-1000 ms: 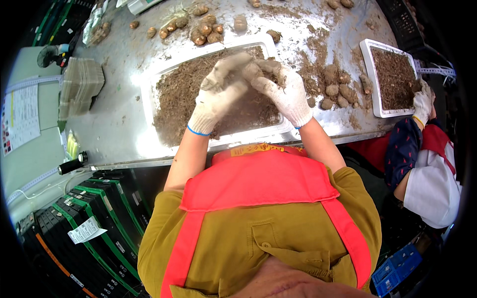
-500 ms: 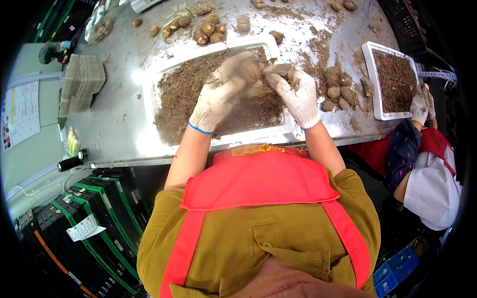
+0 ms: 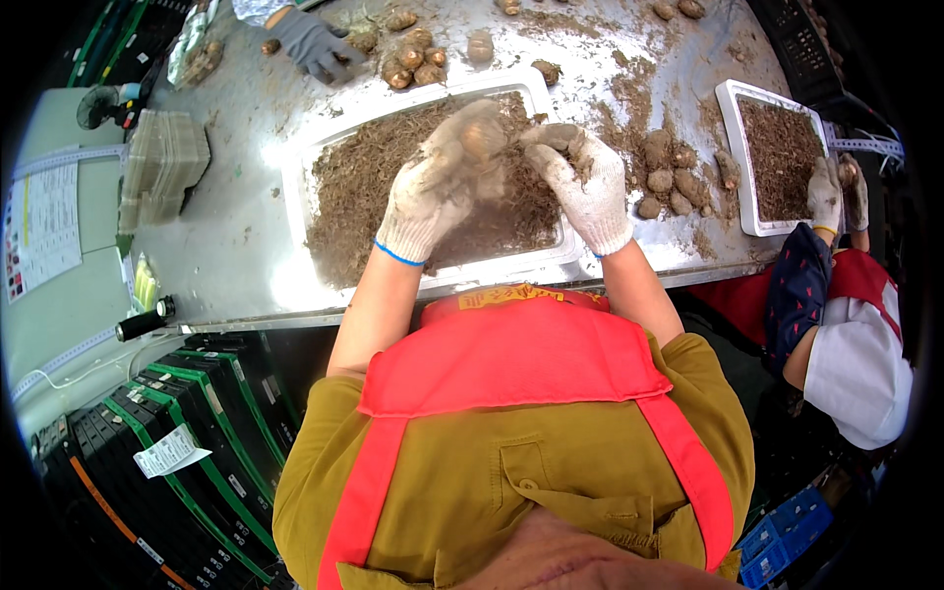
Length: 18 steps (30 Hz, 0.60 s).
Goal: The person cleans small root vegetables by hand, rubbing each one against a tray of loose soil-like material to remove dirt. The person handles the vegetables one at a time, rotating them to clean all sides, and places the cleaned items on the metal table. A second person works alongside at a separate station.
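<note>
My left hand [image 3: 429, 187], in a soiled white knit glove, is closed around a small brown taro [image 3: 482, 141], which is blurred. Close beside it, my right hand [image 3: 596, 193] wears a matching glove. Its thumb and fingers are pinched together near the taro; brown fibres cling to them, and what they grip is too small to make out. Both hands are above a white tray [image 3: 511, 269] filled with brown, hairy peelings [image 3: 354, 202].
Taros lie in a pile [image 3: 417, 61] beyond the tray and another pile [image 3: 663, 181] to its right. A co-worker's grey-gloved hand [image 3: 317, 47] reaches in at far left. Another co-worker's gloved hand [image 3: 825, 197] is at a second tray [image 3: 749, 208]. Clear containers [image 3: 162, 169] stand left.
A co-worker's grey-gloved hand has come in from the far left, over the scattered taros. The taro in my left hand has shifted slightly left. The right co-worker's hands have moved apart.
</note>
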Available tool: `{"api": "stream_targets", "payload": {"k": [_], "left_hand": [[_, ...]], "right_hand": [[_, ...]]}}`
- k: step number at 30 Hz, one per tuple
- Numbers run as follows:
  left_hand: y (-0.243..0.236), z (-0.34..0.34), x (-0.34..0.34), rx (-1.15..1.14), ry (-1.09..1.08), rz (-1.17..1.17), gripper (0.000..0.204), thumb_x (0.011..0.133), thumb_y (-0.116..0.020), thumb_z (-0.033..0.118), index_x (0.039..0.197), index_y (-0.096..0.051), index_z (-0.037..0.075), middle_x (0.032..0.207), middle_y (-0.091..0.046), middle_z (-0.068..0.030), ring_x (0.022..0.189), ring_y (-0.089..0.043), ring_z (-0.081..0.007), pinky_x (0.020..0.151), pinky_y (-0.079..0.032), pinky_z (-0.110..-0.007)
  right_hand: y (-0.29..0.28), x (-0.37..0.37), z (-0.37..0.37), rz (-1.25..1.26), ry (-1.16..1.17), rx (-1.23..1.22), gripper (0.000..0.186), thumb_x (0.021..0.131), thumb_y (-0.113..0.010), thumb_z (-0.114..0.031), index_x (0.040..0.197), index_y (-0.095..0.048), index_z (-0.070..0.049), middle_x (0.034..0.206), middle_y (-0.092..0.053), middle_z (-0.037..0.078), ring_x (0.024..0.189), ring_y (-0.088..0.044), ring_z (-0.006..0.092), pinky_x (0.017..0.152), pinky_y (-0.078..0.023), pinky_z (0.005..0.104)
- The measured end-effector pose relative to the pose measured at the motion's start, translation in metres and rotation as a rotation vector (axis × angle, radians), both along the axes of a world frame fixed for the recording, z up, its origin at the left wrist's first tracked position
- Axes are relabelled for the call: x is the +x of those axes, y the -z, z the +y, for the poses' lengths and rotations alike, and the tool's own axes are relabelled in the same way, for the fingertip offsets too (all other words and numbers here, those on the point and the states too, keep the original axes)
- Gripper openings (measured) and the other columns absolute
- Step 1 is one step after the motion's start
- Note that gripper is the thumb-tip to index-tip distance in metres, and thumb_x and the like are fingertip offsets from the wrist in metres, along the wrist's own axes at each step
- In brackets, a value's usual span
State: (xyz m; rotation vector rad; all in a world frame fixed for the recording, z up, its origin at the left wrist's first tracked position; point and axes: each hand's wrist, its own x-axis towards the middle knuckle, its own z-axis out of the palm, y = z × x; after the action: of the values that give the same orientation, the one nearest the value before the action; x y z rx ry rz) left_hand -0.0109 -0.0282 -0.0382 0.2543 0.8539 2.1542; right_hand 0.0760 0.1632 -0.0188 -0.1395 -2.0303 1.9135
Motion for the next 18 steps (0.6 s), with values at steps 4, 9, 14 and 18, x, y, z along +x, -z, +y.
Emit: {"api": "stream_targets", "payload": {"k": [4, 9, 14, 18], "left_hand": [[-0.013, 0.005, 0.008, 0.034, -0.026, -0.023, 0.078, 0.086, -0.073, 0.029, 0.147, -0.036, -0.002, 0.119, -0.061, -0.0122, 0.085, -0.062, -0.0198, 0.072, -0.055, -0.034], [-0.02, 0.007, 0.009, -0.356, -0.119, 0.258, 0.066, 0.085, -0.066, 0.008, 0.145, -0.04, 0.0, 0.124, -0.06, -0.0123, 0.103, -0.062, -0.0208, 0.088, -0.053, -0.034], [-0.043, 0.019, 0.018, -0.48, -0.239, 0.527, 0.062, 0.082, -0.067, 0.005, 0.14, -0.048, 0.0, 0.128, -0.06, -0.0118, 0.121, -0.054, -0.0195, 0.102, -0.045, -0.033], [-0.035, 0.016, 0.014, -0.598, -0.258, 0.609, 0.055, 0.082, -0.066, 0.006, 0.136, -0.052, -0.001, 0.13, -0.059, -0.0113, 0.12, -0.055, -0.0196, 0.102, -0.045, -0.033]], "right_hand": [[0.002, -0.002, 0.002, 0.009, -0.013, 0.017, 0.022, 0.09, -0.064, -0.014, 0.106, -0.072, -0.002, 0.097, -0.075, 0.01, 0.088, -0.07, 0.0169, 0.079, -0.054, 0.0293], [0.003, -0.009, 0.01, -0.14, -0.144, -0.052, 0.032, 0.09, -0.063, -0.014, 0.119, -0.067, 0.0, 0.114, -0.071, 0.012, 0.1, -0.066, 0.0158, 0.086, -0.051, 0.029], [-0.002, -0.013, -0.005, -0.049, -0.164, 0.002, 0.04, 0.09, -0.063, -0.013, 0.128, -0.061, 0.001, 0.115, -0.068, 0.013, 0.104, -0.063, 0.0163, 0.089, -0.05, 0.029], [0.002, -0.011, -0.011, -0.098, -0.187, -0.305, 0.043, 0.089, -0.068, -0.014, 0.13, -0.06, 0.0, 0.11, -0.069, 0.011, 0.103, -0.063, 0.0167, 0.089, -0.05, 0.0298]]}}
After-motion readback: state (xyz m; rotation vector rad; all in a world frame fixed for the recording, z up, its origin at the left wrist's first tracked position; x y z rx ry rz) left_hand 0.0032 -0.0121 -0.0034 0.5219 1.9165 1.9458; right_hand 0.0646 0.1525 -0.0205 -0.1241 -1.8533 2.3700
